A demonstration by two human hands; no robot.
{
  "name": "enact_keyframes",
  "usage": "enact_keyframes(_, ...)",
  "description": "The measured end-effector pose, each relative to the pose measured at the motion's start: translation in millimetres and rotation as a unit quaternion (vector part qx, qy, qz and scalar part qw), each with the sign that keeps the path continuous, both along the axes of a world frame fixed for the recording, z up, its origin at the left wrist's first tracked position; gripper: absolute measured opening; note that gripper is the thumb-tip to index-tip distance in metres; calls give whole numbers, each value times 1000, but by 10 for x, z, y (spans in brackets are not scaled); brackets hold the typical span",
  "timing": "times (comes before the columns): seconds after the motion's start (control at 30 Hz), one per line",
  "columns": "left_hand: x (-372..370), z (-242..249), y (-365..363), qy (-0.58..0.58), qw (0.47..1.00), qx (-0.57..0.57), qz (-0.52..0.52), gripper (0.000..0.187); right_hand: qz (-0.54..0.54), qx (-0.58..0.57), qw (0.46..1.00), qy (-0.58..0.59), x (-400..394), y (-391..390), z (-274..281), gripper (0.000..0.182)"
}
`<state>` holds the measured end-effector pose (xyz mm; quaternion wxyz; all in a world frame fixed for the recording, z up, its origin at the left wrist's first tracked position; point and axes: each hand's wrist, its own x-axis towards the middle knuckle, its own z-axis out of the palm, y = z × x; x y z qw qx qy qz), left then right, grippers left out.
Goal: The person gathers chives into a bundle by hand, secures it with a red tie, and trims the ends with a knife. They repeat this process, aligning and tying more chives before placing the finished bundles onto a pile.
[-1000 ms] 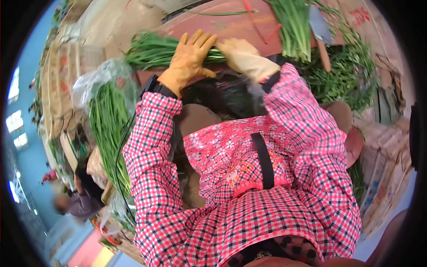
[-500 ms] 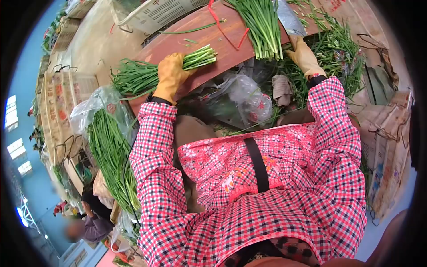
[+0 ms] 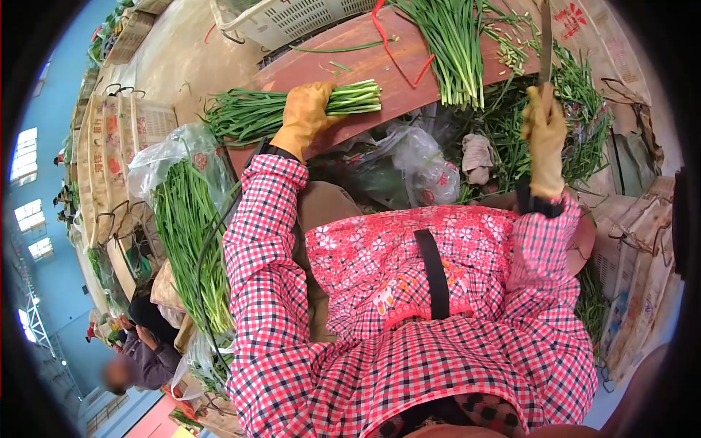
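My left hand (image 3: 305, 118), in a yellow glove, is closed around a bundle of garlic chives (image 3: 244, 115). The bundle lies across a reddish-brown board (image 3: 314, 71), pale stem ends pointing right. Off the board's right side, my right hand (image 3: 545, 139), gloved too, grips a knife (image 3: 546, 47) by its handle. Its blade points away from me and shows nearly edge-on. Between the hands, farther back on the board, rests a second bunch of chives (image 3: 456, 55). Beside that bunch lies a red cord (image 3: 415, 85). Cut stem pieces (image 3: 511, 55) are scattered to its right.
Loose green trimmings (image 3: 580, 117) are heaped at the right. Below the board are clear plastic bags (image 3: 420, 157) and a crumpled cloth (image 3: 477, 158). More chives (image 3: 186, 233) stand in a bag at my left. A white crate (image 3: 299, 25) is behind the board. Another person (image 3: 150, 358) sits far left.
My right hand has lifted the knife from beside the second bunch and moved right and toward me, turning the blade edge-on. My left hand keeps its hold on the chives. The view has shifted slightly.
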<state>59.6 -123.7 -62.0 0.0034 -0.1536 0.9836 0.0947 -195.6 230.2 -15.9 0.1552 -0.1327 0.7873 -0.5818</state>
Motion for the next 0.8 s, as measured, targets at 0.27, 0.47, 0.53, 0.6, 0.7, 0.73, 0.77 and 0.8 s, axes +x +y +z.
enact_keyframes(0.27, -76, -104, 19, 49, 996, -69, 34, 68, 140, -25, 945, -294, 1368, -521, 27, 37)
enact_keyframes(0.47, -97, -51, 49, 32, 995, -85, 28, 59, 163, -68, 948, -263, 1709, -764, -58, 27)
enact_keyframes(0.53, -113, -13, 57, 35, 996, -77, 22, 54, 167, -76, 956, -227, 1750, -812, -75, 24)
enact_keyframes(0.6, -132, 33, 62, 27, 997, -71, 19, 52, 167, -81, 946, -267, 1766, -831, -108, 24)
enact_keyframes(0.7, -171, 74, 68, -1, 998, -61, 26, 52, 152, -80, 945, -280, 1782, -769, 8, 24)
enact_keyframes(0.73, -194, 83, 43, -10, 998, -56, 30, 52, 145, -81, 947, -275, 1786, -765, 47, 24)
enact_keyframes(0.77, -196, 84, 41, -21, 998, -48, 34, 51, 147, -88, 961, -218, 1801, -774, 20, 24)
enact_keyframes(0.8, -186, 91, 59, -25, 998, -47, 33, 51, 149, -94, 971, -161, 1825, -773, -29, 24)
